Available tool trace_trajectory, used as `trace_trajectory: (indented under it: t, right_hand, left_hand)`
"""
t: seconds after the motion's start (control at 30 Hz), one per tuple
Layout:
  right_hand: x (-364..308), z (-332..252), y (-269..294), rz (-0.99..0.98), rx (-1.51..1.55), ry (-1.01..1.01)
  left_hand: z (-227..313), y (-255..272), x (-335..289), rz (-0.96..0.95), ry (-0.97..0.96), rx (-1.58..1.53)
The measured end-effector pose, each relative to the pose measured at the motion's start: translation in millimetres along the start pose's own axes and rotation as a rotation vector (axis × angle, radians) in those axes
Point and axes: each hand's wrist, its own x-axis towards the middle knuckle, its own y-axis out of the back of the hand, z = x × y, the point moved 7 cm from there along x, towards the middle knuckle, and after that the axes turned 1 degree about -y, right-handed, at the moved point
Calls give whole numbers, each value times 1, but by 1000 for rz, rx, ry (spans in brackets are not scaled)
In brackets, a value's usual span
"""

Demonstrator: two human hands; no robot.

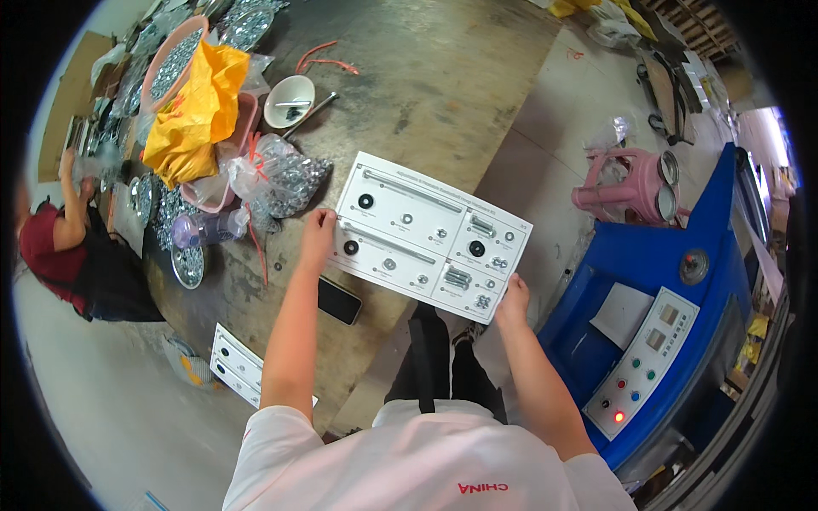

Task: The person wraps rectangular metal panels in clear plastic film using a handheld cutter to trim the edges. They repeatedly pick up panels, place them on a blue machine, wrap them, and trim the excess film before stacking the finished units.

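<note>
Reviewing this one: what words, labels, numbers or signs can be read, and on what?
Held white card: dark title line, not copied here; its smaller labels are too small to read.
White shirt: one short red word, not copied.
Control panel: markings too small to read.
Second card, lower left: print too small to read.

Out in front, both reaching! Left forearm (290, 336) nearly straight up, tilting slightly inward, left hand (319, 225) the farther forward, bunched in a pinch; right forearm (548, 375) slants in from lower right, right hand (513, 301) nearer, gripping too, the pair well apart!
</note>
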Motion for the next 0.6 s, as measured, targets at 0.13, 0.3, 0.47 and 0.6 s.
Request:
trace_trajectory:
  t: [0.13,0.3,0.47,0.6]
  right_hand:
    - [25,-38,103,148,24,38]
    - [21,-113,226,165,61,153]
    - [-12,-225,381,197,55,237]
    - [-8,-287,520,334,-73,349]
  left_hand:
    - [39,-78,-56,-86,-63,-57]
    - [113,-173,-127,-245,-59,-128]
    - [213,-293,-231,-456,-224,-156]
    - [264,-395,-304,-746,-204,-268]
